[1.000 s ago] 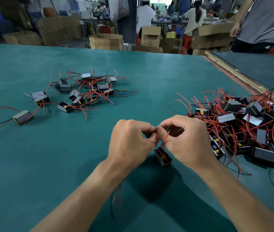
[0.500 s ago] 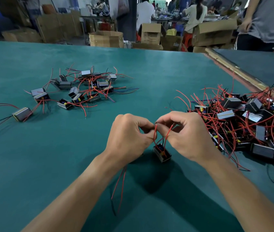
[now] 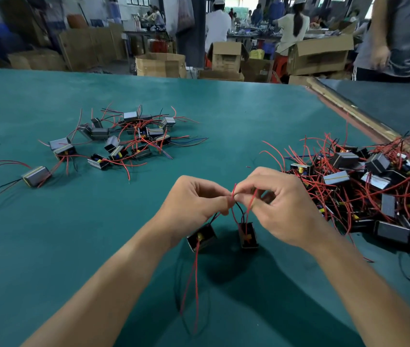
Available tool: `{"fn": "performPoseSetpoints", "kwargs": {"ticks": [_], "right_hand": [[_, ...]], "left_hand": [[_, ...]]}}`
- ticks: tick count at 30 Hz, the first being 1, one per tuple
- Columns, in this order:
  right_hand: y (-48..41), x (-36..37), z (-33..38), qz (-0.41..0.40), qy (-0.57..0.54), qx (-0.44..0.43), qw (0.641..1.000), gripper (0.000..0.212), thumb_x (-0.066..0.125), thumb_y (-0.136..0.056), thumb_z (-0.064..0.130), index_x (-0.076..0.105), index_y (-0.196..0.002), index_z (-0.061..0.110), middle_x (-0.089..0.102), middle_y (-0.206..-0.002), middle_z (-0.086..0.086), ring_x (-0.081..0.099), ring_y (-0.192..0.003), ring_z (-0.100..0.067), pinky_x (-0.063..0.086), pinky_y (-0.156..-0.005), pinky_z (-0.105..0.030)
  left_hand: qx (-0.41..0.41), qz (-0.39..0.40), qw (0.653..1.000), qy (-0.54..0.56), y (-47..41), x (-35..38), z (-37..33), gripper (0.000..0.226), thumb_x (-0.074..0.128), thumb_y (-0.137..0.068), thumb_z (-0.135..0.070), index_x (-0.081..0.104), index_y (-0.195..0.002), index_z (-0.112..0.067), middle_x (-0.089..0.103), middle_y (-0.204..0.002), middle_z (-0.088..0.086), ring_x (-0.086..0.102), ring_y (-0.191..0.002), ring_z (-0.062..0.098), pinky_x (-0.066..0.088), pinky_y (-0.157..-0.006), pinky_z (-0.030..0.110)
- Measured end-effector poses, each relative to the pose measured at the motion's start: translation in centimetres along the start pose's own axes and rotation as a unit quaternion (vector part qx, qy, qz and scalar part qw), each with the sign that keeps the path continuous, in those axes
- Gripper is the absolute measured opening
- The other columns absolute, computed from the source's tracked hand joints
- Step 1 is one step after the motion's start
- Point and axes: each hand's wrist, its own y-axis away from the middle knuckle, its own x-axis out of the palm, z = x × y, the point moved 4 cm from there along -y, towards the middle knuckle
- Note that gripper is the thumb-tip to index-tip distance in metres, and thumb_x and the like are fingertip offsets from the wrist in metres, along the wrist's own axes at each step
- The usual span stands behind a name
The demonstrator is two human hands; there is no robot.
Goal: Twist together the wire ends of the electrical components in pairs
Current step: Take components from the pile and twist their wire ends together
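Two small black components hang above the green table (image 3: 48, 246): one component (image 3: 201, 238) below my left hand (image 3: 193, 204) and a second component (image 3: 248, 235) below my right hand (image 3: 281, 206). Both hands pinch their red and black wire ends (image 3: 234, 196) together between thumb and fingers at the centre. Long red and black leads (image 3: 195, 291) dangle from the left component towards me.
A group of components with red wires (image 3: 123, 141) lies spread at the back left. A dense heap of components and red wires (image 3: 374, 186) sits at the right, close to my right hand. A second table edge (image 3: 364, 118) runs diagonally behind it. People and cardboard boxes stand beyond.
My hands have risen slightly from the table. The left component, hidden behind my left hand before, now hangs in view beside the right one. My right fingers have spread a little.
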Motion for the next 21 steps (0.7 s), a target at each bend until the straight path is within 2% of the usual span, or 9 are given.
{"fn": "performPoseSetpoints", "kwargs": {"ticks": [2,3,5,7,10,15,18,21], "right_hand": [[-0.1,0.0,-0.3,0.021,-0.084,0.049,0.995,0.017,0.066,-0.087,0.015,0.073,-0.075,0.025,0.066,-0.064,0.009,0.054,-0.056,-0.003,0.04,-0.057,-0.012],[-0.1,0.0,-0.5,0.025,-0.119,0.077,0.99,0.02,0.066,-0.089,0.015,0.074,-0.073,0.023,0.066,-0.062,0.002,0.052,-0.053,-0.002,0.041,-0.054,-0.015],[-0.1,-0.1,-1.0,0.018,-0.16,0.124,0.979,0.022,0.069,-0.09,0.012,0.076,-0.07,0.019,0.067,-0.064,-0.013,0.051,-0.051,-0.009,0.043,-0.047,-0.023],[-0.1,-0.1,-1.3,0.016,-0.173,0.153,0.973,0.02,0.072,-0.087,0.008,0.077,-0.07,0.018,0.069,-0.065,-0.014,0.053,-0.05,-0.01,0.045,-0.045,-0.022],[-0.1,0.1,-1.3,0.035,-0.177,0.172,0.968,0.011,0.077,-0.083,0.008,0.078,-0.073,0.013,0.068,-0.061,-0.009,0.054,-0.05,-0.007,0.046,-0.046,-0.021],[-0.1,0.1,-1.5,0.053,-0.16,0.162,0.972,0.009,0.08,-0.081,0.009,0.077,-0.073,0.014,0.067,-0.06,0.0,0.054,-0.055,-0.011,0.047,-0.054,-0.029],[-0.2,0.1,-1.2,0.087,-0.108,0.119,0.983,0.019,0.076,-0.084,0.007,0.072,-0.073,0.022,0.067,-0.062,0.011,0.055,-0.058,-0.001,0.048,-0.059,-0.019],[-0.1,0.3,-0.8,0.115,-0.035,0.09,0.989,0.023,0.071,-0.089,0.01,0.064,-0.075,0.026,0.063,-0.065,0.019,0.053,-0.062,0.002,0.041,-0.064,-0.01]], "left_hand": [[0.04,-0.026,0.997,-0.06,0.0,-0.2,-0.1,0.011,0.075,-0.083,-0.012,0.079,-0.074,-0.018,0.064,-0.055,0.0,0.04,-0.049,0.011,0.032,-0.051,0.019],[0.062,-0.035,0.993,-0.092,0.1,-0.3,-0.1,0.01,0.076,-0.082,-0.017,0.079,-0.075,-0.024,0.06,-0.053,0.0,0.037,-0.05,0.013,0.029,-0.05,0.022],[0.1,-0.048,0.985,-0.134,0.4,-0.4,-0.4,0.007,0.074,-0.08,-0.025,0.078,-0.076,-0.027,0.049,-0.045,-0.004,0.029,-0.045,0.012,0.024,-0.046,0.018],[0.12,-0.06,0.979,-0.154,0.6,-0.3,-0.6,0.009,0.074,-0.081,-0.022,0.078,-0.075,-0.026,0.043,-0.039,-0.009,0.028,-0.038,0.007,0.022,-0.041,0.014],[0.14,-0.077,0.968,-0.196,0.9,-0.2,-1.0,0.015,0.074,-0.081,-0.014,0.077,-0.071,-0.025,0.045,-0.037,-0.011,0.03,-0.034,0.005,0.023,-0.038,0.013],[0.18,-0.079,0.951,-0.238,1.2,-0.1,-1.4,0.014,0.073,-0.08,-0.013,0.076,-0.071,-0.023,0.047,-0.041,-0.016,0.03,-0.036,0.005,0.022,-0.04,0.009],[0.178,-0.058,0.954,-0.233,1.2,0.0,-1.6,0.021,0.072,-0.081,-0.011,0.074,-0.069,-0.028,0.047,-0.042,-0.02,0.03,-0.036,0.004,0.021,-0.04,0.008],[0.15,-0.033,0.962,-0.225,1.0,0.1,-1.3,0.024,0.071,-0.083,-0.012,0.071,-0.068,-0.031,0.045,-0.04,-0.016,0.029,-0.036,0.005,0.022,-0.039,0.011]]}}
